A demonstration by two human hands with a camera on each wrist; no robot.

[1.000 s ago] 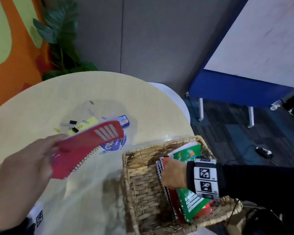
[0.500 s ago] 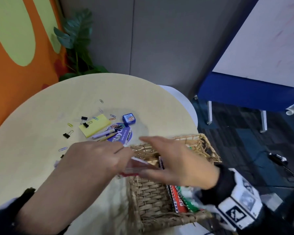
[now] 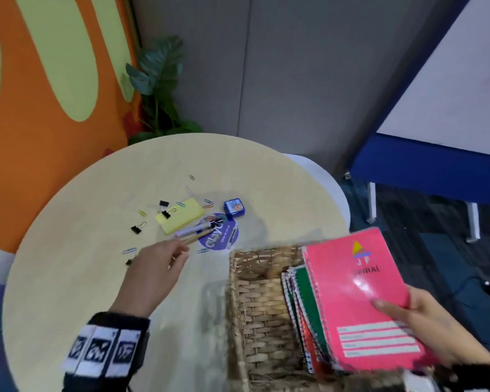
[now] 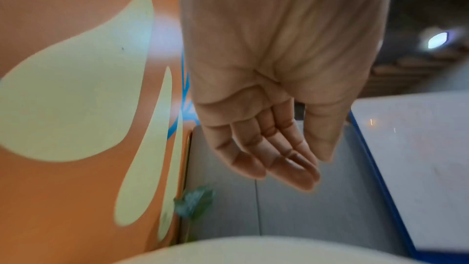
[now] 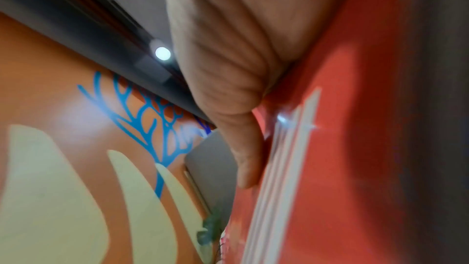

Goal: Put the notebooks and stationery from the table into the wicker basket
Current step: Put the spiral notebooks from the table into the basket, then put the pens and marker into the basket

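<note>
My right hand (image 3: 425,321) grips a pink spiral notebook (image 3: 359,301) by its right edge, thumb on the cover, over the right half of the wicker basket (image 3: 255,306). Several notebooks (image 3: 303,315) stand on edge inside the basket beneath it. In the right wrist view my right hand's thumb (image 5: 246,158) lies against the red cover (image 5: 355,148). My left hand (image 3: 156,267) hovers open above the table (image 3: 68,278), fingers stretched toward the pens (image 3: 195,232); the left wrist view shows the left hand (image 4: 274,148) holding nothing. A yellow sticky pad (image 3: 180,215), blue sharpener box (image 3: 234,206), binder clips (image 3: 136,228) and paper clips lie beyond.
A round purple sticker (image 3: 219,236) lies under the pens. The basket sits at the table's right edge, with floor and a blue-framed board (image 3: 436,165) to the right. A potted plant (image 3: 159,89) and an orange wall stand behind the table.
The pink notebook passed from my left hand to my right, which now holds it over the basket. My left hand let go and moved left toward the pens.
</note>
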